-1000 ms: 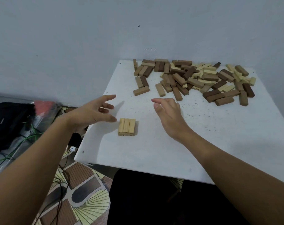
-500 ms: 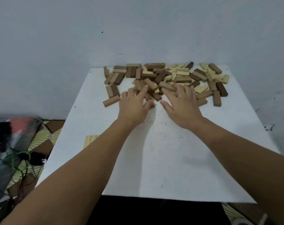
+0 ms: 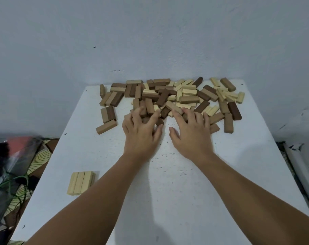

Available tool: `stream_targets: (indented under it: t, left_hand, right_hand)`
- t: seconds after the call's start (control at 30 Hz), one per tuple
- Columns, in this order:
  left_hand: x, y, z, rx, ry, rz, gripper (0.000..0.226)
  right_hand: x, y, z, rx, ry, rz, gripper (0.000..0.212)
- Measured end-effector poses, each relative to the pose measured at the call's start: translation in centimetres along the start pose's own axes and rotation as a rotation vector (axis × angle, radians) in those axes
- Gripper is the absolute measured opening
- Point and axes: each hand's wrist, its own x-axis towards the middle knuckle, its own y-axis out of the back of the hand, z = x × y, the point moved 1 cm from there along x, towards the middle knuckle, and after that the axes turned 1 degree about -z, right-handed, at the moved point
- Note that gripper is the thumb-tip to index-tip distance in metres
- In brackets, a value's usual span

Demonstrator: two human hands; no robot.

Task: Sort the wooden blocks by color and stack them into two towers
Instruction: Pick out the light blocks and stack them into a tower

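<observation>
A loose pile of wooden blocks (image 3: 187, 99), light, mid-brown and dark brown mixed, lies along the far edge of the white table (image 3: 167, 188). Three light blocks (image 3: 81, 183) lie side by side as a flat row near the table's left edge. My left hand (image 3: 141, 133) reaches into the near side of the pile, its spread fingers resting on brown blocks. My right hand (image 3: 190, 133) lies next to it, fingers stretched onto blocks at the pile's near edge. Neither hand plainly grips a block; some blocks are hidden under the fingers.
A pale wall stands right behind the pile. To the left of the table, the floor holds a black bag (image 3: 1, 156), a red item, green cables (image 3: 10, 181) and a patterned mat. A white strip (image 3: 304, 175) runs along the right side.
Both hands have moved from beside the row of three light blocks forward to the pile. In the last half second their fingers pushed a little further into the blocks.
</observation>
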Motion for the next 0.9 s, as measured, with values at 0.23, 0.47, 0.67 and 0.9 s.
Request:
stream_targets:
  t: [0.23, 0.47, 0.67, 0.9]
  left_hand:
    - [-0.1, 0.1, 0.2, -0.09, -0.002, 0.028, 0.025]
    - [-0.1, 0.1, 0.3, -0.05, 0.02, 0.042, 0.039]
    - [-0.4, 0.2, -0.1, -0.071, -0.11, 0.059, 0.034]
    - [-0.7, 1.2, 0.5, -0.144, -0.134, 0.077, 0.037]
  right_hand:
    - [0.2, 0.2, 0.3, 0.093, -0.146, 0.125, 0.063]
    - [0.4, -0.1, 0.5, 0.114, -0.154, 0.083, 0.053]
    - [0.3, -0.1, 0.6, 0.205, -0.172, 0.137, 0.038]
    - [0.1, 0.1, 0.7, 0.273, -0.087, 0.191, 0.029]
